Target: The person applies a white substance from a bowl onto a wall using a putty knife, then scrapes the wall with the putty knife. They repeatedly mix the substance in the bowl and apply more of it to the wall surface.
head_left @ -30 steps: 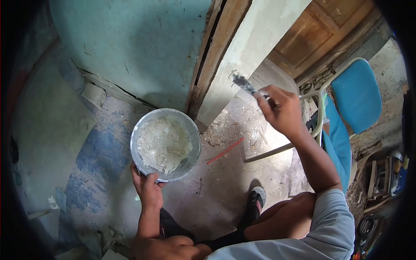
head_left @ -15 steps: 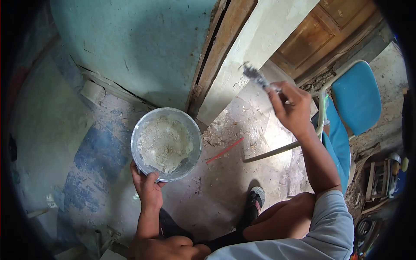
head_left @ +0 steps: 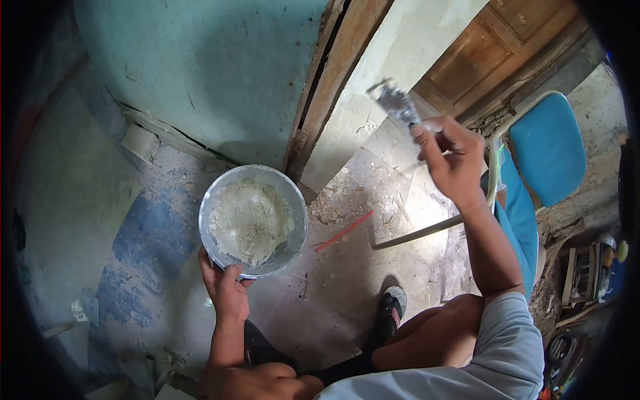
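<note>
My left hand (head_left: 229, 293) grips the near edge of a round metal bucket (head_left: 288, 248), thumb over the rim and fingers round its outside. Inside lies a pale, lumpy paste (head_left: 245, 220), spread over the bottom and partway up the wall. Raised at the right, my right hand (head_left: 457, 160) is closed on the handle of a putty knife (head_left: 398, 105). Its blade is smeared with white and dark patches and points up and to the left. In this view the blade overlaps the white plastered door-frame face (head_left: 357, 113).
A wooden door-frame strip (head_left: 339, 83) joins the blue-green wall (head_left: 260, 73). On the right stands a chair with a blue backrest (head_left: 550, 150); its metal leg (head_left: 420, 231) reaches across the debris-strewn floor. A red strip (head_left: 343, 231) lies there. Behind is a brown panelled door (head_left: 477, 57).
The putty knife has turned in my right hand, showing more of its blade's flat side, and the hand has shifted slightly right. My left hand and the bucket are nearly still.
</note>
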Available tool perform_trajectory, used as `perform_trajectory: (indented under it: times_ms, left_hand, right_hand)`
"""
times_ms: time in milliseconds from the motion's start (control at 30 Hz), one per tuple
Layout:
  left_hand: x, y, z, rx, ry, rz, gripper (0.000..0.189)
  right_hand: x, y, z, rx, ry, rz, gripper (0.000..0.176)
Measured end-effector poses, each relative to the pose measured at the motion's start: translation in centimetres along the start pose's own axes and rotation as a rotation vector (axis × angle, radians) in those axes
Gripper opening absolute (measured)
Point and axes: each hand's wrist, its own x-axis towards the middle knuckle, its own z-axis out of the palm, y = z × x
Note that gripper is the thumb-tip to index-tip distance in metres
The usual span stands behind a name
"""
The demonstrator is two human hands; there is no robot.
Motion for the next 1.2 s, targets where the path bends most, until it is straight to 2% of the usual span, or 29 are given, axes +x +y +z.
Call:
perform_trajectory:
  times_ms: [100,200,300,400,467,500,567,700,800,833,933,1033,1133,1200]
  left_hand:
    - [-0.1,0.1,0.1,-0.001,0.004,0.000,0.083]
    - [-0.1,0.1,0.0,-0.008,0.003,-0.010,0.084]
    - [0.0,0.0,0.0,-0.010,0.003,-0.007,0.084]
    - [0.0,0.1,-0.1,-0.002,0.013,0.004,0.085]
    - [-0.1,0.0,-0.2,0.004,0.020,0.001,0.086]
    - [0.0,0.0,-0.1,-0.008,0.017,-0.002,0.086]
    - [0.0,0.1,-0.1,-0.021,0.015,-0.007,0.086]
    - [0.1,0.1,-0.1,-0.002,0.002,-0.025,0.084]
    - [0.1,0.1,-0.1,-0.005,0.000,-0.033,0.083]
    - [0.1,0.1,-0.1,-0.004,-0.005,-0.035,0.083]
    - [0.2,-0.2,-0.3,0.009,-0.006,-0.008,0.084]
    - [0.1,0.0,-0.2,0.014,0.003,-0.016,0.084]
    - [0.2,0.0,-0.1,0.013,0.009,-0.022,0.083]
    - [0.1,0.1,0.0,0.015,0.006,-0.027,0.083]
  right_hand:
    - [-0.6,1.6,1.4,-0.044,-0.170,0.008,0.013]
    - [-1.5,2.2,3.1,-0.048,-0.212,0.039,0.012]
    - [-2.5,2.8,4.2,-0.217,-0.308,-0.054,0.010]
    - [-3.4,3.6,5.1,-0.317,-0.249,-0.180,0.012]
    - [-2.9,3.6,4.5,-0.347,-0.217,-0.154,0.013]
    - [-2.3,3.2,3.9,-0.326,-0.113,-0.260,0.013]
    - [-1.2,1.4,2.3,-0.293,-0.054,-0.188,0.011]
    - [0.4,-0.6,0.5,-0.210,0.111,-0.178,0.010]
    - [0.0,-0.2,1.2,-0.130,0.026,-0.277,0.009]
    - [-0.8,-0.1,1.3,-0.180,-0.099,-0.179,0.009]
    - [-1.9,1.2,2.6,-0.288,-0.152,-0.216,0.011]
    - [-1.1,1.9,1.9,-0.228,-0.035,-0.221,0.010]
    - [0.0,1.0,0.6,-0.081,0.117,-0.099,0.012]
    - [-0.1,1.0,0.9,-0.035,0.107,-0.074,0.011]
